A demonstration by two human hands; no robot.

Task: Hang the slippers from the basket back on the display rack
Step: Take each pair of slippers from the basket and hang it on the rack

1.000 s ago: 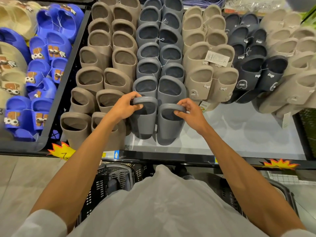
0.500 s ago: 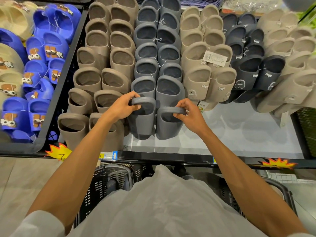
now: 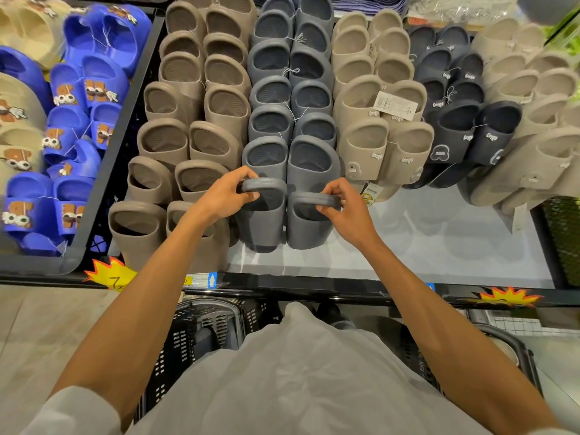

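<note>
Several blue slippers (image 3: 72,127): lying packed at the far left in a black crate (image 3: 125,127), each carrying a brown cartoon figure with big eyes.
Tan cartoon slippers (image 3: 15,114): sitting beside the blue ones at the frame's left edge.
Taupe slippers (image 3: 185,102): running in two columns just right of the crate, openings facing the camera.
Starburst sticker (image 3: 110,274): sticking to the front edge below the taupe columns.
Left hand (image 3: 222,196): pinching the strap of the left slipper of the grey pair, fingers curling over the top and thumb pressing from under it.
Left grey slipper (image 3: 260,224): sitting toe-down at the near end of the grey column, touching its mate; whether it is hooked on is not showing.
Right grey slipper (image 3: 309,227): lying just beside it, toe-down, strap being held.
Right hand (image 3: 348,211): pinching that strap between curled fingers and thumb.
Grey column (image 3: 292,98): stacking upward from the held pair, several pairs tied with thin string.
Beige slippers (image 3: 364,146): hanging right of the grey ones, a white paper tag (image 3: 396,105) lying on one pair.
Navy slippers (image 3: 464,133): overlapping in the next column.
Pale slippers (image 3: 533,89): filling the far right.
White shelf (image 3: 423,240): showing bare below the beige and navy columns.
Display rack rail (image 3: 314,282): running across in front of the person.
Basket (image 3: 194,334): sitting low by the person's waist, half hidden by a light shirt (image 3: 298,372), something dark lying inside.
</note>
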